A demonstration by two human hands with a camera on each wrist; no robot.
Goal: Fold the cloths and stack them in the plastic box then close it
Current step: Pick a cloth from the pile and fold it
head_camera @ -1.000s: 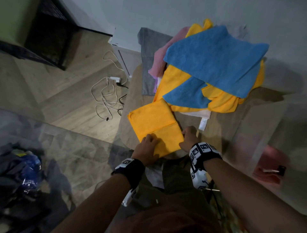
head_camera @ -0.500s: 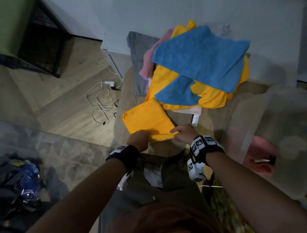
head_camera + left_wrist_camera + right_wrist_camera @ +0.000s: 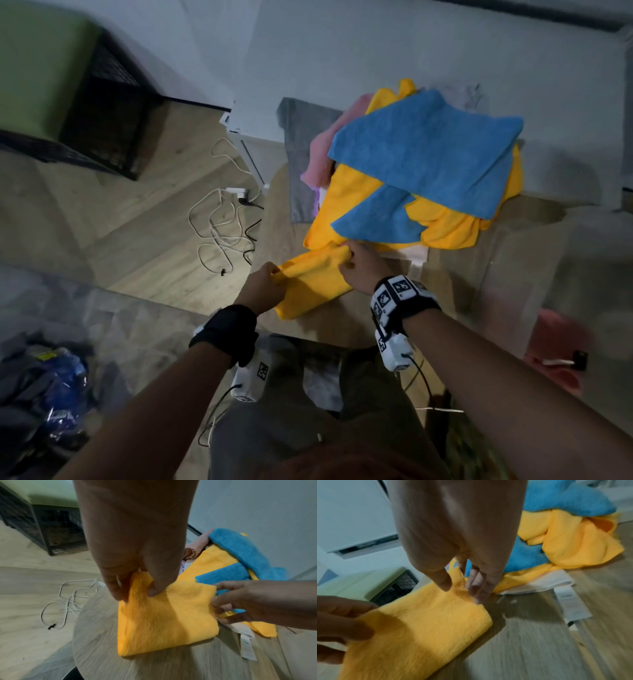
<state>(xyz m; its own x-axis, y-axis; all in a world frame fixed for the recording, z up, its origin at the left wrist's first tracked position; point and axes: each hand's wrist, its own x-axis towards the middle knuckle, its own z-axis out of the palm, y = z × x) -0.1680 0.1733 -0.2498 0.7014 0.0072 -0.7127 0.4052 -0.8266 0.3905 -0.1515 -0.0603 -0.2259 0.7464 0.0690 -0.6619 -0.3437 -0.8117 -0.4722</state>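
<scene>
A folded yellow cloth (image 3: 313,284) (image 3: 164,622) (image 3: 419,628) lies on the round wooden table (image 3: 329,329). My left hand (image 3: 270,277) (image 3: 137,593) pinches its far left corner between thumb and fingers. At the far right corner, my right hand (image 3: 347,257) (image 3: 462,589) pinches the cloth's edge. Just beyond lies a loose pile: a blue cloth (image 3: 424,154) on top, a yellow cloth (image 3: 346,202) under it, with pink (image 3: 322,150) and grey (image 3: 301,154) ones behind. The translucent plastic box (image 3: 548,274) stands at the right and holds a pink cloth (image 3: 561,342).
White and black cables (image 3: 222,229) lie tangled on the wooden floor to the left. A black wire crate with a green top (image 3: 102,113) stands at far left. A white cloth with a label (image 3: 570,601) sticks out from under the pile.
Both hands lifted the near edge of the yellow cloth and carried it away from me, folding it over; they now hold the far edge next to the pile.
</scene>
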